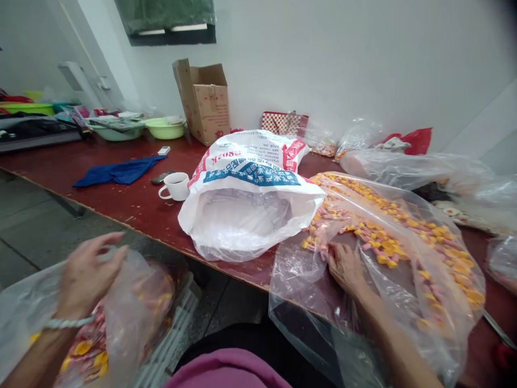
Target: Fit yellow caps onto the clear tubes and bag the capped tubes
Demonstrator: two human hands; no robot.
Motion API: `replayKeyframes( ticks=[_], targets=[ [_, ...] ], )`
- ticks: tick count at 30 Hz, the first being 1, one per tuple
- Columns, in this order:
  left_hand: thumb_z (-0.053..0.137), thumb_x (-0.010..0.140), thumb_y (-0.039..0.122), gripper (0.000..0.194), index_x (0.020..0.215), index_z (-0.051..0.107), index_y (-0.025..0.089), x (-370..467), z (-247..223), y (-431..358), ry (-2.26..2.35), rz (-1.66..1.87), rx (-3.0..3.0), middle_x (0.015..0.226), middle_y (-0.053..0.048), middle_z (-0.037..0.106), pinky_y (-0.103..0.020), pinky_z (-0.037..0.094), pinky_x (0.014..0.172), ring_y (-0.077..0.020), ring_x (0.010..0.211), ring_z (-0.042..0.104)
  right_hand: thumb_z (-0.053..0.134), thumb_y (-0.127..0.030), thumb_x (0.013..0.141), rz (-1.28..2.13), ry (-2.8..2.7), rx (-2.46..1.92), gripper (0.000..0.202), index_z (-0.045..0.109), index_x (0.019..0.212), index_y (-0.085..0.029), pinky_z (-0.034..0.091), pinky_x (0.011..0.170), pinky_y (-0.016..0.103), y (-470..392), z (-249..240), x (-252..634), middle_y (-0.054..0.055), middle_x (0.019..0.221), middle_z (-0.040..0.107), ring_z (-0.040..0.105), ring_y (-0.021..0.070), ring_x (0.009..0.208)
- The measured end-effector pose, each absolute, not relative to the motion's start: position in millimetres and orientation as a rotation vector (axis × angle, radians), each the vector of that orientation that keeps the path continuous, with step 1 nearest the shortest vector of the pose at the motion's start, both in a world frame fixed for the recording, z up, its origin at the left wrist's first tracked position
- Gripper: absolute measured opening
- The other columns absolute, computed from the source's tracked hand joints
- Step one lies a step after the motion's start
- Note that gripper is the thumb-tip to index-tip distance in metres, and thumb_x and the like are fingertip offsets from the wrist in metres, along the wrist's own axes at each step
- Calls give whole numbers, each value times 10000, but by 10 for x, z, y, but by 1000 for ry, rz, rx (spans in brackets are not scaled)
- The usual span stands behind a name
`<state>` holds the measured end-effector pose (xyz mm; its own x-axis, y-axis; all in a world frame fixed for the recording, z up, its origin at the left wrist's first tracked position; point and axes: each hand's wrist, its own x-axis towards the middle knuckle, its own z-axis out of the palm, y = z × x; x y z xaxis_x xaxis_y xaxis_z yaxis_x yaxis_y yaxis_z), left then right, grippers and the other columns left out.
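My left hand (91, 272), a beaded bracelet at its wrist, is over a clear plastic bag (125, 307) at the lower left. Its fingers are curved and apart, with nothing visible in them. In that bag are pink and yellow small pieces (95, 358). On the right, my right hand (345, 264) reaches into a large clear plastic bag (301, 280) on the table. The fingertips are closed at the edge of a spread of small pink-and-yellow pieces (383, 248), apparently on one pink piece. A white printed sack (250, 215) lies between my hands, its mouth facing me.
Left of the sack on the red table (133, 210) stand a white mug (176, 186) and a blue cloth (119, 171). A cardboard box (210, 110), a pale green basin (165, 128) and a checkered bag (283, 123) line the wall. More plastic bags (420, 167) lie at right.
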<state>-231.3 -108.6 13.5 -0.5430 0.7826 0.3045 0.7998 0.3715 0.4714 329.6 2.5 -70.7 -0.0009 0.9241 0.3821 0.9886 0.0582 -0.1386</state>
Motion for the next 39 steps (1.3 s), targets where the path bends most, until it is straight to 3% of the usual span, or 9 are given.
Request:
replayKeyframes(
  ticks=[4, 9, 13, 16, 22, 25, 28, 31, 39],
  targets=[
    [496, 830, 293, 241, 1013, 616, 193, -1053, 389, -359, -2112, -1251, -2197, 1012, -29, 617, -261, 435, 755, -162, 832, 555, 405, -328, 869, -257, -1979, -1839, 259, 601, 945, -177, 426, 787, 433, -94, -737, 3224, 98, 892, 641, 558, 269, 882],
    [428, 824, 100, 281, 963, 668, 146, 360, 151, 644, -1876, -1001, -2749, 976, -98, 656, -301, 414, 872, -192, 902, 578, 392, -362, 886, -289, -1920, -1793, 296, 568, 995, -150, 443, 775, 403, -281, -826, 3175, 123, 920, 615, 546, 260, 877],
    [547, 712, 64, 325, 1011, 656, 132, 863, -114, 1090, -1897, -879, -2849, 961, -138, 655, -340, 420, 857, -256, 951, 578, 395, -340, 870, -254, -1805, -1750, 336, 540, 1086, -128, 442, 804, 423, -375, -848, 3165, 150, 978, 600, 538, 272, 909],
    [568, 634, 15, 476, 1101, 606, 99, 874, -230, 1196, -1981, -816, -2876, 914, -155, 653, -342, 430, 800, -273, 921, 582, 414, -350, 858, -184, -1753, -1748, 287, 581, 976, -148, 443, 779, 421, -402, -801, 3146, 131, 907, 610, 544, 266, 863],
    [552, 634, 51, 559, 1186, 547, 133, 456, -179, 984, -2060, -950, -2877, 808, -59, 614, -297, 427, 734, -194, 757, 561, 508, -475, 830, 202, -1445, -1724, 326, 610, 919, -179, 471, 688, 347, -461, -723, 3189, 73, 848, 653, 601, 216, 755],
    [522, 694, 117, 513, 1207, 510, 136, 220, -82, 653, -2076, -1106, -2863, 882, -42, 584, -250, 430, 680, -138, 700, 526, 541, -509, 805, 163, -1329, -1686, 365, 622, 935, -177, 474, 758, 374, -504, -628, 3193, 83, 910, 666, 619, 232, 832],
    [501, 731, 151, 443, 1172, 529, 142, 98, 25, 210, -2004, -1364, -2938, 889, -33, 545, -229, 425, 698, -131, 764, 518, 602, -483, 777, 45, -1221, -1564, 334, 626, 910, -178, 452, 849, 406, -587, -370, 2989, 97, 966, 663, 609, 244, 920],
    [485, 745, 152, 371, 1103, 580, 169, 135, 130, -234, -1898, -1547, -3124, 874, -26, 507, -237, 405, 721, -139, 797, 488, 643, -420, 778, 343, -1120, -1360, 290, 605, 935, -180, 487, 780, 377, -704, -45, 2550, 74, 905, 668, 627, 215, 845],
    [426, 630, 69, 246, 839, 518, 163, 420, 214, -760, -2010, -1933, -3611, 692, 28, 403, -205, 285, 553, -96, 627, 328, 605, -275, 835, 379, -1549, -1171, 67, 599, 874, -220, 449, 875, 358, -962, 140, 1877, 42, 955, 642, 586, 181, 950]
  ],
)
